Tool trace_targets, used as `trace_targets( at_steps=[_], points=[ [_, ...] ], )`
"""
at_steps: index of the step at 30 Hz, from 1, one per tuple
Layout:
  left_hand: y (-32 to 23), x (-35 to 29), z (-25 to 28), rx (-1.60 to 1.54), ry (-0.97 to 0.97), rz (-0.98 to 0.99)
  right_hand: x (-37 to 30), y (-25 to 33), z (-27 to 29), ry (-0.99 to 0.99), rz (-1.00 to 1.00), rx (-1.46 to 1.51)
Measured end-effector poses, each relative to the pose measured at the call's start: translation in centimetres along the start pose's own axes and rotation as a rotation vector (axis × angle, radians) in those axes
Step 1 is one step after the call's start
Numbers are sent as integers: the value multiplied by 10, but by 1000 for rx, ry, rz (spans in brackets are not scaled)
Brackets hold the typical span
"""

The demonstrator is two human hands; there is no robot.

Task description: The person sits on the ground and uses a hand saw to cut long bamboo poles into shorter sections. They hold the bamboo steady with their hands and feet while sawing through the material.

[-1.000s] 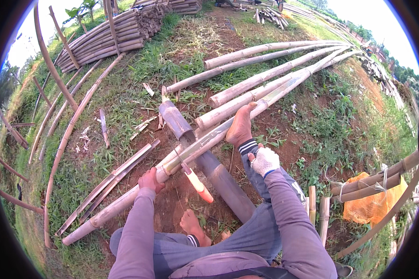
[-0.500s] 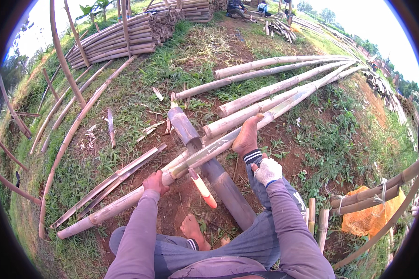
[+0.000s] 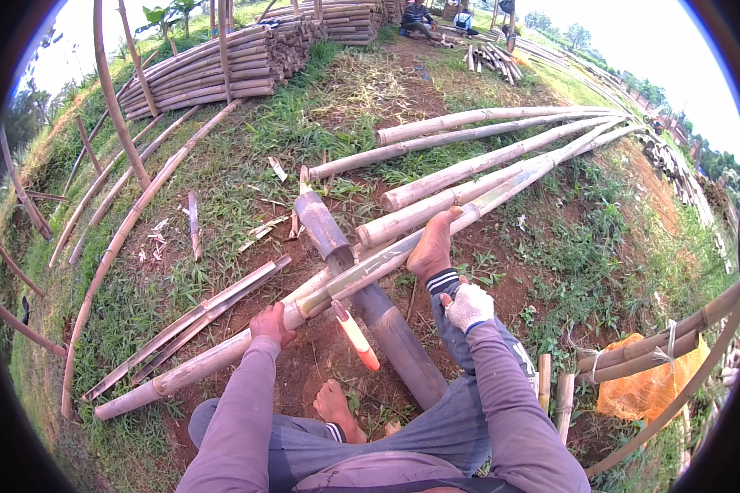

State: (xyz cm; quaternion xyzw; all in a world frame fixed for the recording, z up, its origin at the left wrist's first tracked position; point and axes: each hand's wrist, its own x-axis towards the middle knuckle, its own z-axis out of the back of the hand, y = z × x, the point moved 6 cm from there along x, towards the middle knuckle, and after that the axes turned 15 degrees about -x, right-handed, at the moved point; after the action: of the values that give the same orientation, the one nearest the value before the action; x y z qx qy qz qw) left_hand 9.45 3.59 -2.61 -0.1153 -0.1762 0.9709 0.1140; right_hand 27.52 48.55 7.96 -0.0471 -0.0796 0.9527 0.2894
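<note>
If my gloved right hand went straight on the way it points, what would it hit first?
Probably the striped trouser cuff just ahead of your right hand, with the bare foot beyond; depth is hard to judge.

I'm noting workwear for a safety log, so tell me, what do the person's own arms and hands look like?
Long, plain, dusty-purple fabric sleeves run down to about the wrists. The left hand is bare, with no glove. The right hand wears a white, knit-looking fabric glove with a thin blue edge at the wrist; some fingertips seem uncovered.
</note>
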Motion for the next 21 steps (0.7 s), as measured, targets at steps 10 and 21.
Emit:
trace_targets(
  at_steps=[10,21],
  points=[
    [1,1,0,-7,-11,-4,46,-110,-35,-499,-351,2078],
    [-6,3,1,-14,9,42,44,-129,-54,-498,-496,2472]
  ],
)
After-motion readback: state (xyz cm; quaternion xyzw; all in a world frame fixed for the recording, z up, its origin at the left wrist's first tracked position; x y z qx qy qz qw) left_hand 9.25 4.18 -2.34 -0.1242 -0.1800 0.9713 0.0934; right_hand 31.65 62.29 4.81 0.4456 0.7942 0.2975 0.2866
